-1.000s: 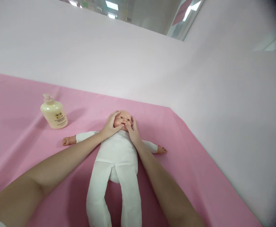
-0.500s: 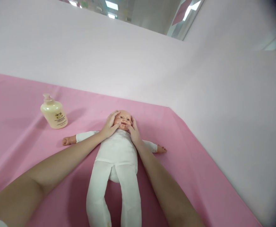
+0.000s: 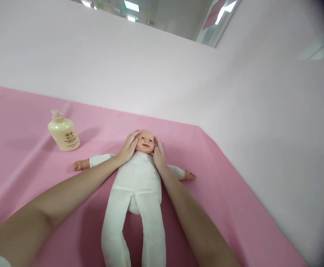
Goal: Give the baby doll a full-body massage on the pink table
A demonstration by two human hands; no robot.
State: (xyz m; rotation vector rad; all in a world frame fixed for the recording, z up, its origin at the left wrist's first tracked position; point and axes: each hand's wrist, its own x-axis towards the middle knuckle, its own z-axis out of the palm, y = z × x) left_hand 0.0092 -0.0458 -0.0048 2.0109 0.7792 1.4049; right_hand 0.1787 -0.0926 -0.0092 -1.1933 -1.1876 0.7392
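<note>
A baby doll (image 3: 138, 174) with a white cloth body lies on its back, its arms stretched out to both sides. My left hand (image 3: 129, 146) rests along the side of its bald head, fingers stretched out and thumb against the cheek. Against the opposite side of the head lies my right hand (image 3: 159, 152), its fingers extended and its thumb near the jaw. Between the two hands the doll's face shows uncovered. Parts of my fingertips are hidden behind the head.
A pale yellow pump bottle (image 3: 64, 135) stands to the left, beyond the doll's outstretched arm. Pink cloth (image 3: 209, 170) covers the table. White walls (image 3: 109, 70) rise behind and to the right, with a window or mirror (image 3: 175, 18) above.
Both thumbs have moved outward from beside the doll's mouth to the sides of its face. The doll, the bottle and my forearms have hardly moved.
</note>
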